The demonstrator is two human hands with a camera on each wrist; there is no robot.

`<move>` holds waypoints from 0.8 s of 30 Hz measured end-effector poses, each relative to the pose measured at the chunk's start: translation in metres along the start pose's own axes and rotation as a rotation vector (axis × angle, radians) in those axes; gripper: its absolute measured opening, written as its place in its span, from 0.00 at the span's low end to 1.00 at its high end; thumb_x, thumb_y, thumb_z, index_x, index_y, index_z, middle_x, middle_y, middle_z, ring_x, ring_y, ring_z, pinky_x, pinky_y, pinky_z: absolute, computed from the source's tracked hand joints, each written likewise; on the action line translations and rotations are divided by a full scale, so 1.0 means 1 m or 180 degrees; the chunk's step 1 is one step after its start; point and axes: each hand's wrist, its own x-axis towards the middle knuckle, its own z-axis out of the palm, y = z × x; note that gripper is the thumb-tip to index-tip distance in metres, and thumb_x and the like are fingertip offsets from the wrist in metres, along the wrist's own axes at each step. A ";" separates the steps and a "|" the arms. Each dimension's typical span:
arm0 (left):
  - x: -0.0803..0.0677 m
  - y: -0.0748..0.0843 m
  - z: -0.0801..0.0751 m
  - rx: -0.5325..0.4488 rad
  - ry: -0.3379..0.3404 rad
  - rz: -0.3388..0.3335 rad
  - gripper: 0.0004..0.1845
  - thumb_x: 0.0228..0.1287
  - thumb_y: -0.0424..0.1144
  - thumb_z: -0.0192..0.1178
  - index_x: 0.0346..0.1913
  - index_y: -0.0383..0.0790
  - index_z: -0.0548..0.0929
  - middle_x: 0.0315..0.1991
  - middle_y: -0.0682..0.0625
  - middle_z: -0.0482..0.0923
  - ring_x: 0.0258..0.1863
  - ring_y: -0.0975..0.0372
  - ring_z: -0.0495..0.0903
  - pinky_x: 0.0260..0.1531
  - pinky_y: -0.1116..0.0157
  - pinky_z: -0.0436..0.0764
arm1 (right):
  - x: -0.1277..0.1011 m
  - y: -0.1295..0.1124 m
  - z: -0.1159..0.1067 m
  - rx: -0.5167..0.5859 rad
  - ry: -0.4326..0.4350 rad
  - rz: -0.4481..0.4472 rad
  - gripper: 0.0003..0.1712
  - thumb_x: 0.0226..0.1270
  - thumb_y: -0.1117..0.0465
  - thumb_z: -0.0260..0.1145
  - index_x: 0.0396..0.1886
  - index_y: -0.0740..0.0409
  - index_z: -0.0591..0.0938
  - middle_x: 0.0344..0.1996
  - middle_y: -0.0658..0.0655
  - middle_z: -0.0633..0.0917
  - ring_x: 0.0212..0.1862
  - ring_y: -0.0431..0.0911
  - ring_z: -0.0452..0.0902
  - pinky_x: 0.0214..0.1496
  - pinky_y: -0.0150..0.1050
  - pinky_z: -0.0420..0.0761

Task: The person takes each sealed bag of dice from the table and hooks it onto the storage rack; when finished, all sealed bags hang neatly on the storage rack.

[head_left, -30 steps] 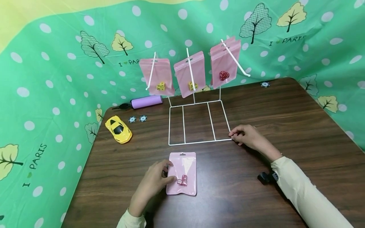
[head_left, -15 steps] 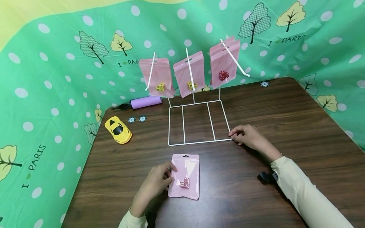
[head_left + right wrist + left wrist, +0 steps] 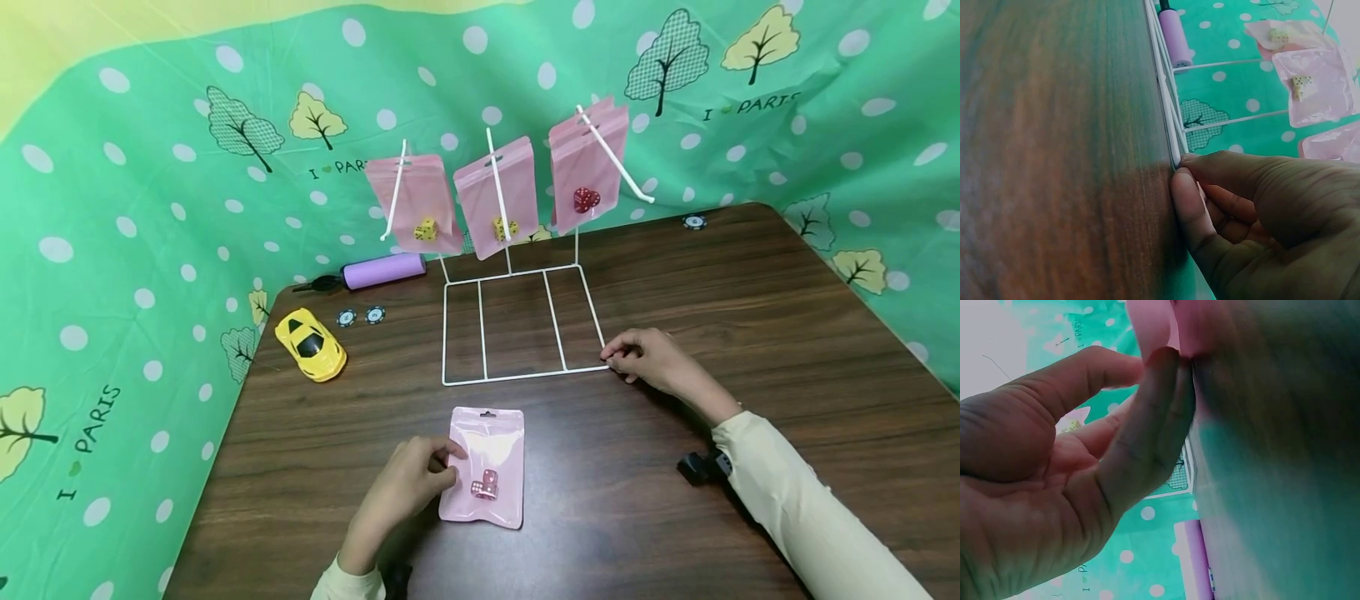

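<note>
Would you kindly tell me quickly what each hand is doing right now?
Left hand: pinches the left edge of the pink pouch with dice.
Right hand: grips the front right corner of the white wire rack.

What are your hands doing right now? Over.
Left hand pinching pink bag edge on table. Right hand holding wire rack corner. Nothing between bag and rack.

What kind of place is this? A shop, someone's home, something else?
Probably a staged tabletop set, not a real shop. A green tree-and-dot printed cloth is draped behind the dark wooden table; a white wire display rack holds pink plastic pouches of dice, and a yellow toy car sits nearby.
</note>
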 end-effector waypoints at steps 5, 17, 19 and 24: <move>0.000 -0.001 -0.002 0.0040 0.0045 -0.0034 0.10 0.60 0.23 0.69 0.44 0.32 0.90 0.34 0.47 0.87 0.29 0.64 0.82 0.28 0.67 0.82 | 0.000 0.000 0.000 -0.0012 0.0013 0.0020 0.08 0.78 0.71 0.66 0.49 0.70 0.88 0.38 0.59 0.85 0.33 0.45 0.82 0.34 0.36 0.85; -0.005 0.003 -0.028 0.0079 0.0423 -0.0030 0.12 0.63 0.20 0.68 0.47 0.31 0.91 0.40 0.43 0.90 0.33 0.60 0.86 0.32 0.66 0.84 | -0.002 0.000 -0.001 -0.0039 0.0013 -0.0021 0.08 0.78 0.70 0.66 0.49 0.70 0.87 0.37 0.58 0.85 0.33 0.45 0.81 0.32 0.36 0.84; -0.004 0.007 -0.035 0.0137 0.0583 0.0020 0.13 0.63 0.20 0.67 0.48 0.33 0.91 0.42 0.42 0.91 0.35 0.58 0.88 0.34 0.64 0.87 | -0.003 0.000 -0.001 -0.0021 0.0013 -0.0020 0.08 0.78 0.70 0.66 0.49 0.71 0.87 0.37 0.58 0.85 0.33 0.45 0.81 0.32 0.36 0.84; -0.003 0.018 -0.049 0.0400 0.1023 0.0090 0.14 0.66 0.21 0.68 0.50 0.38 0.92 0.48 0.45 0.91 0.40 0.54 0.90 0.39 0.56 0.90 | -0.004 0.000 0.000 -0.0015 0.0009 -0.0008 0.08 0.78 0.69 0.66 0.49 0.70 0.87 0.37 0.59 0.85 0.33 0.45 0.82 0.33 0.37 0.84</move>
